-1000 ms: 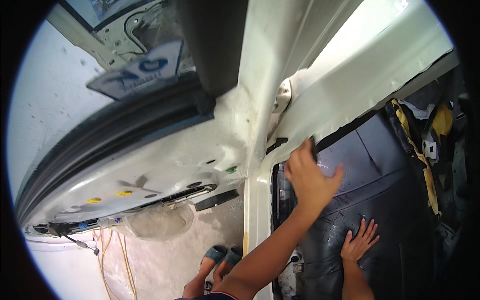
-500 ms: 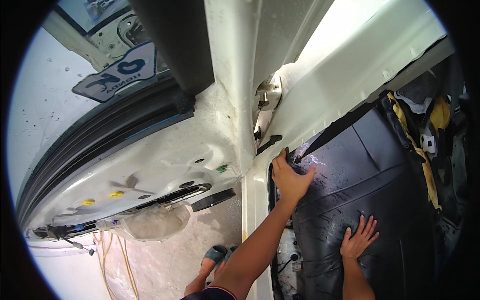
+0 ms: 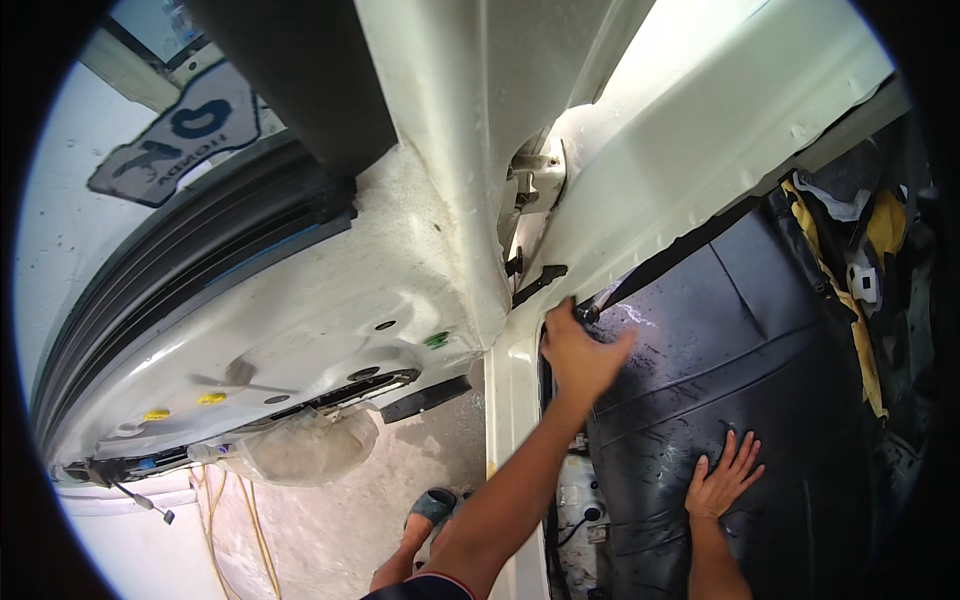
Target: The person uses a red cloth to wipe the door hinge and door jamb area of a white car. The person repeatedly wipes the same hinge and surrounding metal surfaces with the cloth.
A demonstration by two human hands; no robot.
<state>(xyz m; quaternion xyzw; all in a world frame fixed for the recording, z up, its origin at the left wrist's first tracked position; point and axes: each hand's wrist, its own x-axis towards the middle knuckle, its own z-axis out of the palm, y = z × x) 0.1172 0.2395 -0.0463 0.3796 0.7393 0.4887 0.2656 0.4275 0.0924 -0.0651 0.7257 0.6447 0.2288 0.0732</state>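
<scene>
The covering [image 3: 705, 375] is black, the door frame [image 3: 690, 165] and door [image 3: 340, 280] off-white; the plugs [image 3: 211, 398] are yellow, the clip [image 3: 436, 340] green, the slipper [image 3: 433, 503] grey-blue.

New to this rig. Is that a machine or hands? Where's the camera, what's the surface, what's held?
No machine: these are a person's bare hands. The view comes from the left of two fisheye cameras worn on the head, looking down, so straight edges bend. The left hand has its fingers at the edge of a pale door frame; whether it grips something there can't be told. The right hand lies with fingers spread on a wet-looking black covering, no object visible in it. At left is a car door.
</scene>
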